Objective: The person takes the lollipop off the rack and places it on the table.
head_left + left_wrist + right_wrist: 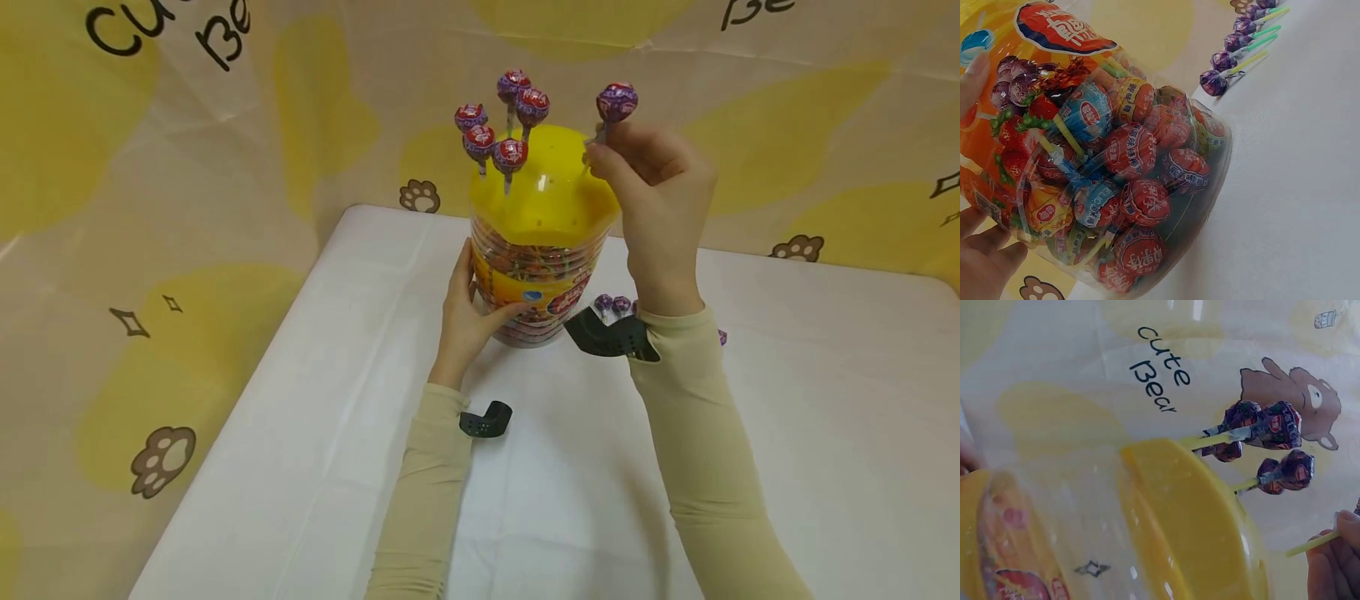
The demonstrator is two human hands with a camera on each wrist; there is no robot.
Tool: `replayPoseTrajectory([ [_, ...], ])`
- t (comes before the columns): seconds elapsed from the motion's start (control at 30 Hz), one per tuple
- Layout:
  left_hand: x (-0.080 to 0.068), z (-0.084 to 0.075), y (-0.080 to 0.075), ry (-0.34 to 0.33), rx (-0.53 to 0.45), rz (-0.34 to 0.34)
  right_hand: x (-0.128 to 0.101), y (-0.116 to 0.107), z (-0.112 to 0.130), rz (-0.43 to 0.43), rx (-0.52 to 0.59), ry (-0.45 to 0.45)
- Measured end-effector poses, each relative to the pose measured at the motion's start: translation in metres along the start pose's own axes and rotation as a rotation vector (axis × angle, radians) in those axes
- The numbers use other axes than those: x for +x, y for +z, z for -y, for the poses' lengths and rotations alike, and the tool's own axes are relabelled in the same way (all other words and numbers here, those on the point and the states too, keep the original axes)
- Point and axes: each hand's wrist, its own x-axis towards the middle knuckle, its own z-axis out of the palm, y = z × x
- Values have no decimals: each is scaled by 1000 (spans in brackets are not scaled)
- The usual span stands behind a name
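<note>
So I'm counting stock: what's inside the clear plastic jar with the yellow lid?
The clear plastic jar is packed with wrapped lollipops, mostly red, some blue. Its label and the left hand cover the rest.

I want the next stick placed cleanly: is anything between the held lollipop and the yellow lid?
Nothing visible. The right hand pinches the lollipop at the yellow lid right edge; the five standing lollipops cluster apart on the left.
</note>
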Motion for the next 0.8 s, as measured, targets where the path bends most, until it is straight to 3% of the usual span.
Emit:
replayPoseTrajectory([
  [0.3,2,2,1,8,2,-4,-21,-34,-6,41,62,103],
  [0.57,2,2,2,14,-8,-3,-42,-60,-15,90,7,163],
  [0.8,3,3,2,31,-7,-1,-58,-76,-28,81,-44,212],
])
